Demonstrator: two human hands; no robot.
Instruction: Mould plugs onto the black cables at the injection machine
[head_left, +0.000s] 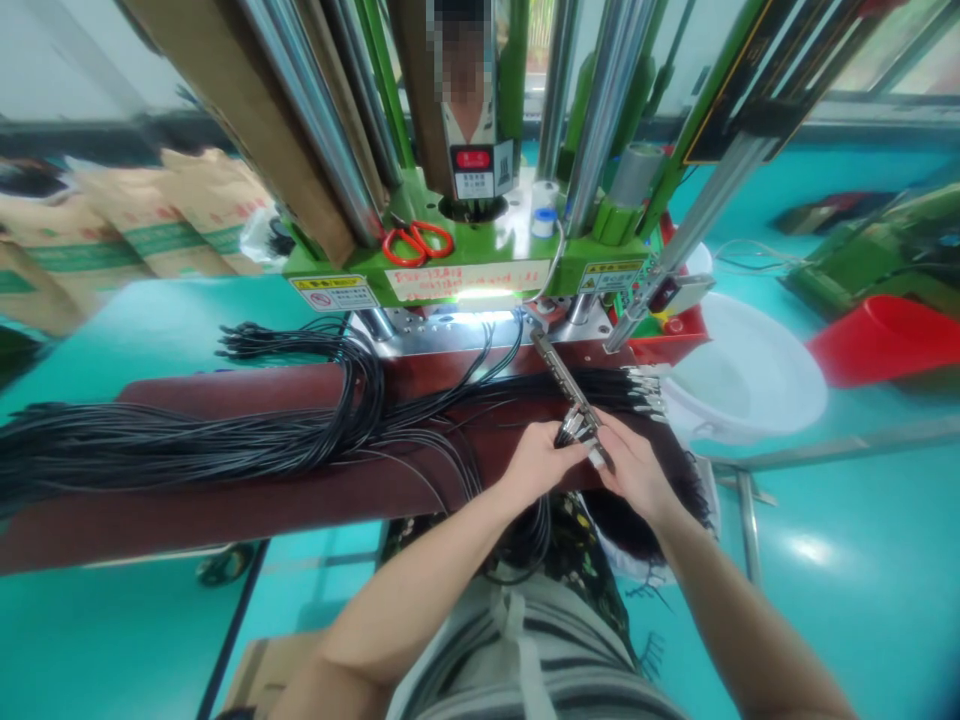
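Note:
My right hand (634,468) is closed around the near end of a long, narrow metal bar (561,370) with notches along it. The bar slants away from me toward the lit opening of a green press. Beside it, my left hand (541,462) is closed on several black cables with silvery connector ends (576,425), which lie against the bar. Cable lengths hang from this hand down toward my lap. Behind both hands, a bundle of black cables (525,388) lies along the brown work surface, its metal connector ends (646,392) pointing right. My fingertips are partly hidden by the parts.
The green press (465,250) stands ahead, with red-handled scissors (418,243) on its ledge. A thick cable bundle (187,445) covers the left of the brown table (300,520). To the right are a white tub (780,370) and a red bucket (892,340). A person stands behind the press.

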